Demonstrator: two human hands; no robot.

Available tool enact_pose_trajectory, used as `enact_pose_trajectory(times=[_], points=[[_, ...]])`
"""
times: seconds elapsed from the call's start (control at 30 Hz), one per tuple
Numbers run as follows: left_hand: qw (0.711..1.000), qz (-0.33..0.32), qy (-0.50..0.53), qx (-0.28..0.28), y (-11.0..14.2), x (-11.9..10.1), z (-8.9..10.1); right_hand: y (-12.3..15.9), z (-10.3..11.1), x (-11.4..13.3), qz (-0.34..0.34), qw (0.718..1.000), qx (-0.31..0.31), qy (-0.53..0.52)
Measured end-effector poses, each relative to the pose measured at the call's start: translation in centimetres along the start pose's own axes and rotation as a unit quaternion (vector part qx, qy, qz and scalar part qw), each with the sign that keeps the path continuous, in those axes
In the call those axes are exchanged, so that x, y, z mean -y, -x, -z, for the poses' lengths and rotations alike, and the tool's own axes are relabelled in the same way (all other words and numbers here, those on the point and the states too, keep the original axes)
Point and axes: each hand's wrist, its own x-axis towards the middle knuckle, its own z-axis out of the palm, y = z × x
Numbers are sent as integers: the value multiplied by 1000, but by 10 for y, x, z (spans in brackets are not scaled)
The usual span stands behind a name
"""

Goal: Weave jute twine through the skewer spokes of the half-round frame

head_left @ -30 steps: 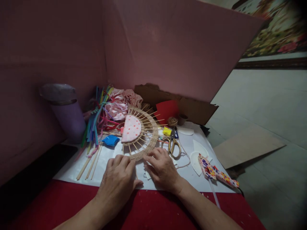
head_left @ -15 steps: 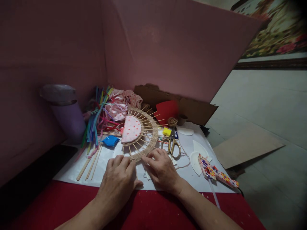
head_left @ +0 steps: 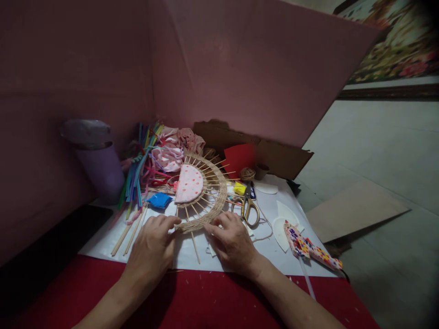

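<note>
A half-round fan of wooden skewers wound with jute twine (head_left: 209,201) lies on white paper (head_left: 222,256), with a pink dotted fabric half-circle (head_left: 188,183) at its centre. My left hand (head_left: 152,249) pinches the near-left end of the twine band, fingers curled. My right hand (head_left: 231,240) rests on the paper at the near-right edge of the band, fingers bent and pressing down. One bare skewer (head_left: 195,244) sticks out toward me between the two hands.
Gold scissors (head_left: 247,208), a yellow block (head_left: 239,188) and a twine ball (head_left: 247,173) lie right of the fan. A patterned glue gun (head_left: 308,246) sits at right. Coloured strips (head_left: 137,173), loose skewers (head_left: 128,235), a purple bin (head_left: 98,160) and cardboard (head_left: 274,155) surround.
My left hand has slid to the left along the twine band and uncovered a skewer that it hid before. My right hand has stayed in place.
</note>
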Motion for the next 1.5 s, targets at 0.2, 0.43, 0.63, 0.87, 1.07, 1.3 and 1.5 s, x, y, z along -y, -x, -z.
enact_pose_trajectory(times=[0.2,0.43,0.63,0.87,1.07,1.3,1.5], points=[[997,51,-23,43,1,-7,7,0,1,1,-2,1000,-1,-2],[997,19,-60,38,1,-6,6,0,0,1,-2,1000,0,3],[996,45,-65,34,1,-3,8,1,0,0,-2,1000,8,-2],[997,47,-48,27,-1,1,8,0,0,0,3,1000,4,3],[996,-72,-38,21,1,-10,2,1,0,0,0,1000,11,3],[988,-91,-123,32,5,-22,-6,1,0,0,2,1000,12,1],[989,-95,-110,34,6,-21,-7,0,1,0,0,1000,8,-2]])
